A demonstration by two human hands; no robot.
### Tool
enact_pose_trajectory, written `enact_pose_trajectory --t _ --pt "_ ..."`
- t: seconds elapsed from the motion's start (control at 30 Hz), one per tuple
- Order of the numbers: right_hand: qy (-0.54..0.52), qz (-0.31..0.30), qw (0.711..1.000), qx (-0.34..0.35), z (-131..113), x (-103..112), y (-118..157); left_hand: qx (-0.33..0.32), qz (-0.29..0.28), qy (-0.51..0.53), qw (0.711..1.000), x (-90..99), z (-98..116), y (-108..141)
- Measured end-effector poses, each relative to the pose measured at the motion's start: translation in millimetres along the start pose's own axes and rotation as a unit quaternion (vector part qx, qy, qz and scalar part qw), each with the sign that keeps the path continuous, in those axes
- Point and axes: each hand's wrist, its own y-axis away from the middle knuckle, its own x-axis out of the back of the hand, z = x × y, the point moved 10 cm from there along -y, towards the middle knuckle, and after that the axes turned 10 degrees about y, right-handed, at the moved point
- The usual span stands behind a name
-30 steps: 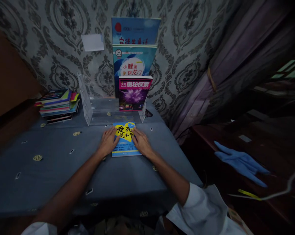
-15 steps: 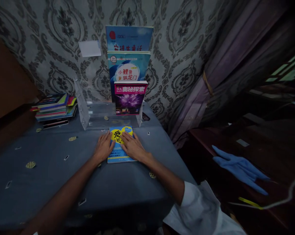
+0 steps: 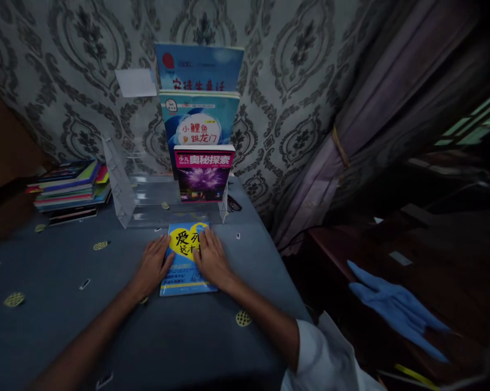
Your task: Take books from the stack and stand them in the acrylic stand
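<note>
A blue book [image 3: 183,271] with a yellow heart and black characters lies flat on the table, cover up. Along its left edge rests my left hand [image 3: 152,266], fingers stretched forward and thumb on the cover. My right hand [image 3: 212,258] lies over the book's right side, its fingers extended and hiding part of the title. Just beyond the book stands a clear tiered rack [image 3: 118,187]. On the rack's right half, a purple-and-pink book [image 3: 204,176], a teal book [image 3: 169,117] and a taller blue book [image 3: 199,65] stand one behind another.
At the left is a stack of books [image 3: 68,190]. Dark glasses [image 3: 233,203] lie by the rack's right foot. The table [image 3: 53,336] ends at the right, beside a dark red surface with a blue glove [image 3: 395,304]. A curtain [image 3: 310,179] hangs behind.
The view has shifted, so the scene sits further left and lower. My right hand has drawn toward the book's right edge, uncovering more of the title; my left hand also covers slightly less.
</note>
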Motion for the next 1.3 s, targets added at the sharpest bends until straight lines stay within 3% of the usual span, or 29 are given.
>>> enact_pose_trajectory --t 0.17,0.3,0.4,0.53,0.6,0.67,0.77,0.9,1.03,1.13,1.3 --pt "-0.006 0.014 1.0 0.014 1 -12 11 0.012 0.03 0.069 0.997 -1.9 -7 0" --pt "-0.032 0.044 0.998 0.035 9 -17 9 0.104 0.052 0.233 0.965 -5.4 -26 0" --pt "-0.051 0.057 0.996 0.05 11 -16 7 0.193 0.076 0.4 0.893 -10.3 -38 1" --pt "-0.075 0.062 0.993 0.06 5 -11 8 0.322 0.15 0.56 0.748 -14.0 -46 10" --pt "-0.09 0.057 0.992 0.067 -2 -10 9 0.357 0.147 0.615 0.687 -18.7 -37 9" --pt "-0.106 0.055 0.99 0.073 -10 -9 11 0.365 0.134 0.655 0.648 -19.5 -24 5" --pt "-0.132 0.068 0.986 0.078 -16 -5 14 0.376 0.154 0.67 0.621 -12.8 -11 3" --pt "-0.174 0.071 0.981 0.057 -13 -6 16 0.402 0.174 0.665 0.605 -8.5 -3 6" --pt "-0.194 0.086 0.977 0.005 1 -11 14 0.362 0.178 0.671 0.623 1.6 6 1" --pt "-0.229 0.116 0.966 -0.015 8 0 9 0.313 0.214 0.643 0.665 22.9 13 -5" --pt "-0.28 0.225 0.933 0.008 2 57 17 0.182 0.244 0.564 0.767 67.7 45 -19"
